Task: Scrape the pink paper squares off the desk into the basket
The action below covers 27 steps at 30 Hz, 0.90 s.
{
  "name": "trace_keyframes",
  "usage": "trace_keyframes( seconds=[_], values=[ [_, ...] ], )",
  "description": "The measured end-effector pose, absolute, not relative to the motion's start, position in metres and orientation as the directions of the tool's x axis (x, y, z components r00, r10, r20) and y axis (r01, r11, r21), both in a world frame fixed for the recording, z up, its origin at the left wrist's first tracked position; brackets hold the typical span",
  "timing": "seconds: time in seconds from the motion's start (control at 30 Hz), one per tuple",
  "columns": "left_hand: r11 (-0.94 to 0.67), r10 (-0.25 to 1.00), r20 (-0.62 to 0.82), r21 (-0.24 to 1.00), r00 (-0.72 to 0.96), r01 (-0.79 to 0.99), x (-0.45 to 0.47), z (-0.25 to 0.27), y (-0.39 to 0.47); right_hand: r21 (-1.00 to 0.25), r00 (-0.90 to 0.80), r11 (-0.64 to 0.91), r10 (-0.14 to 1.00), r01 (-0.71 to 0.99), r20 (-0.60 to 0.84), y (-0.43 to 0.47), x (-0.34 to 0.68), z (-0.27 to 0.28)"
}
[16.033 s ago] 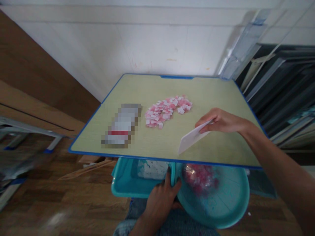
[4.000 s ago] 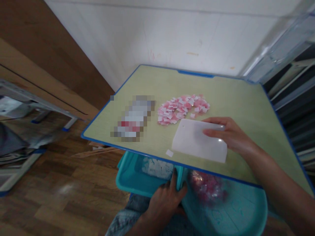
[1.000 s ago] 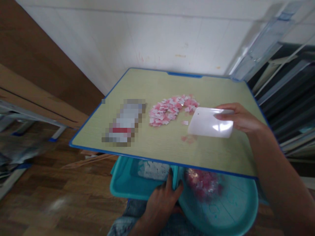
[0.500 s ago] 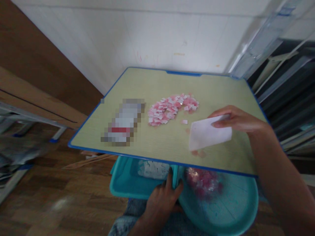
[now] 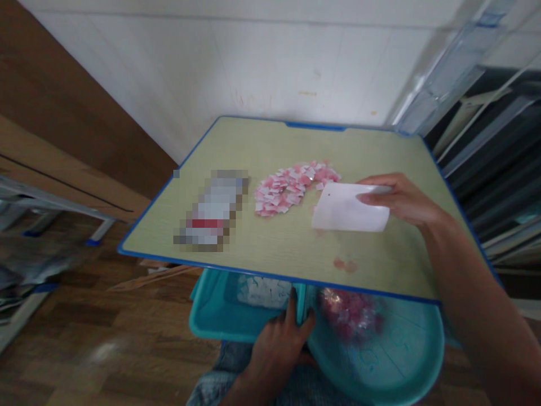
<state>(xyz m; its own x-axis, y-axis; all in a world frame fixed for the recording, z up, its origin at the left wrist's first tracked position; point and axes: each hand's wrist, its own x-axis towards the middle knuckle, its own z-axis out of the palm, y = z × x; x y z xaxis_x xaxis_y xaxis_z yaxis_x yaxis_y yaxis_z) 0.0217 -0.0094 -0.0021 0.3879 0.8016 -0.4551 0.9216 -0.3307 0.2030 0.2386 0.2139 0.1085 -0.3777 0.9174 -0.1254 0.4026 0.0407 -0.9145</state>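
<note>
The right hand (image 5: pixel 403 200) pinches a white card (image 5: pixel 350 207) by its right edge, thumb on top and the other fingers underneath, so the fingers are closed on it. The card hangs just over the desk (image 5: pixel 380 158), its free left corner right next to the near-right end of the pile (image 5: pixel 293 186) of small pink and white packets; whether it touches the desktop cannot be told. The card looks thin and light, a stiff plastic sheet with rounded corners that would likely flex a little under pressure, so a grip along one long edge, as here, should leave the opposite edge free. The packets look tiny, light and loose, likely to slide and scatter easily. Nearer than the card, two or three pink packets (image 5: pixel 344 264) lie apart on the desktop, close to the front edge. Left of the pile lies a blurred-out flat thing (image 5: pixel 210 210). Below the front edge, the left hand (image 5: pixel 279 344) grips the meeting rims of a square teal tub (image 5: pixel 211 321) and a round teal basin (image 5: pixel 406 361), fingers curled over them; the basin holds a heap (image 5: pixel 349 318) of pink packets.
</note>
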Motion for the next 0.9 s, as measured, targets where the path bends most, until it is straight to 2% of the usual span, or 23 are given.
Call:
trace_keyframes(
  seconds=[0.47, 0.57, 0.73, 0.9],
  values=[
    [-0.333, 0.808, -0.455, 0.169, 0.373, 0.928, 0.022, 0.000, -0.010, -0.855, -0.654, 0.133, 0.705, 0.502, -0.274, 0.206, 0.250, 0.118],
    [-0.333, 0.806, -0.458, 0.172, 0.375, 0.927, 0.022, -0.001, -0.011, -0.861, -0.672, 0.151, 0.695, 0.486, -0.258, 0.205, 0.253, 0.118],
    [-0.323, 0.827, -0.426, 0.177, 0.368, 0.930, 0.021, -0.004, -0.012, -0.893, -0.613, 0.153, 0.775, 0.423, -0.157, 0.200, 0.237, 0.113],
    [-0.327, 0.822, -0.431, 0.178, 0.372, 0.928, 0.022, -0.006, -0.012, -0.885, -0.738, 0.231, 0.653, 0.404, -0.167, 0.194, 0.221, 0.116]
  ],
)
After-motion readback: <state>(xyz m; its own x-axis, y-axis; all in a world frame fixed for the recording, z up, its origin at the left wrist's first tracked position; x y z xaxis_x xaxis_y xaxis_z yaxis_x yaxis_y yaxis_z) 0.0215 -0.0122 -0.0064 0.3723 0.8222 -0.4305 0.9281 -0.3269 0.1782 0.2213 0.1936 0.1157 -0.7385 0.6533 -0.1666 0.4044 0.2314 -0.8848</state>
